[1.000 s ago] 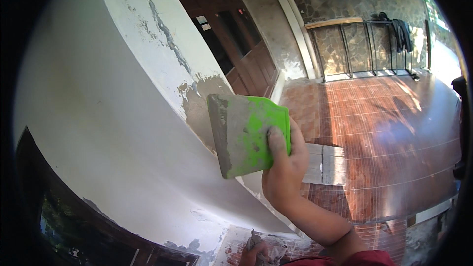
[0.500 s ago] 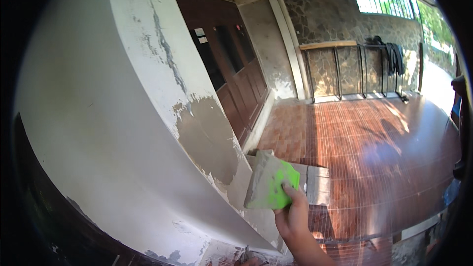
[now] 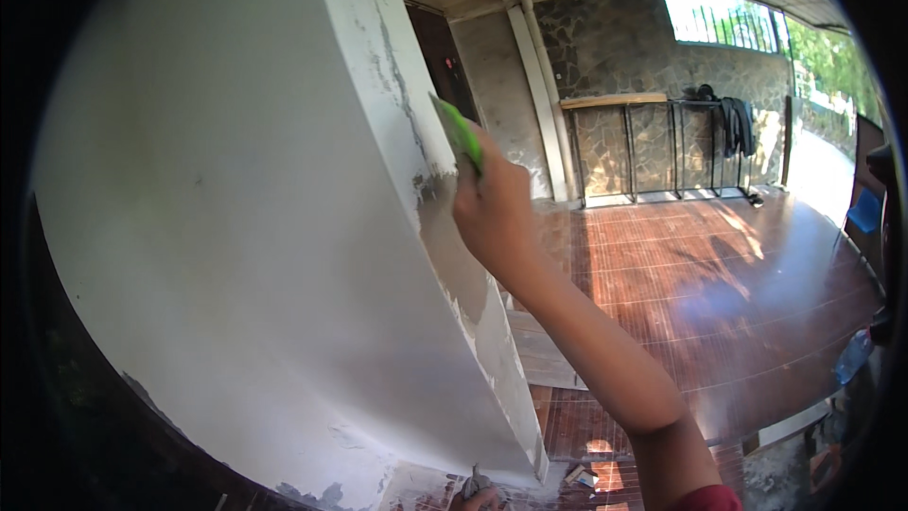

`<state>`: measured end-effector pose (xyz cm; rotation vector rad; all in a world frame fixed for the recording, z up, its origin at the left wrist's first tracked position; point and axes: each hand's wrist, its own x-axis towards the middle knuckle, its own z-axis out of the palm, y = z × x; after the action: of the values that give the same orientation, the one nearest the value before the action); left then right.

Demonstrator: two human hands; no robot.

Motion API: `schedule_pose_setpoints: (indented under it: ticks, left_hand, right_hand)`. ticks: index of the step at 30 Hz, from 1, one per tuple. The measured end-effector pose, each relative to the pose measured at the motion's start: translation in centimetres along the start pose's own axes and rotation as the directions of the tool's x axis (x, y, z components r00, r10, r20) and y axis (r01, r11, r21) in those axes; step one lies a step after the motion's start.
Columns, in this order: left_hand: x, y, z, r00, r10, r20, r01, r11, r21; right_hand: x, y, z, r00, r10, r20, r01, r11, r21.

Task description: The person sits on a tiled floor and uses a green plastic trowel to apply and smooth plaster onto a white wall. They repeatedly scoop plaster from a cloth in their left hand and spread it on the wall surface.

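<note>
My right hand [image 3: 494, 213] is raised and grips a bright green plastic scraper [image 3: 461, 135]. The scraper's edge presses against the narrow side face of a big white pillar [image 3: 236, 227], at the top of a patch of grey wet filler [image 3: 452, 255]. Only the green back of the scraper shows; its working edge is hidden against the wall. Just a sliver of my left hand [image 3: 480, 498] appears at the bottom edge, beside a small grey metal piece [image 3: 472, 484]. Its grip cannot be made out.
The pillar's corner has chipped, flaking paint [image 3: 383, 47]. Behind it are a dark wooden door [image 3: 445, 66] and a stone-clad wall [image 3: 615, 47]. A metal rack with a dark garment [image 3: 733, 128] stands at the back. Reddish tiled floor [image 3: 719, 274] spreads to the right.
My right hand has swung the green scraper up from low in front of the pillar and set it against the side face above the grey filler patch. The view has tilted upward.
</note>
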<state>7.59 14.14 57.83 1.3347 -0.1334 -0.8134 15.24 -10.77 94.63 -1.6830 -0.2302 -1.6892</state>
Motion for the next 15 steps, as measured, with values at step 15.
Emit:
schedule_pose_setpoints:
  ticks: [15]
  left_hand:
    - [-2.2,1.3,-5.7,0.99,-0.047,0.134,0.045,0.999,0.015]
  right_hand:
    - [-2.2,-3.2,-2.6,1.0,-0.005,-0.029,-0.004,0.953,-0.303]
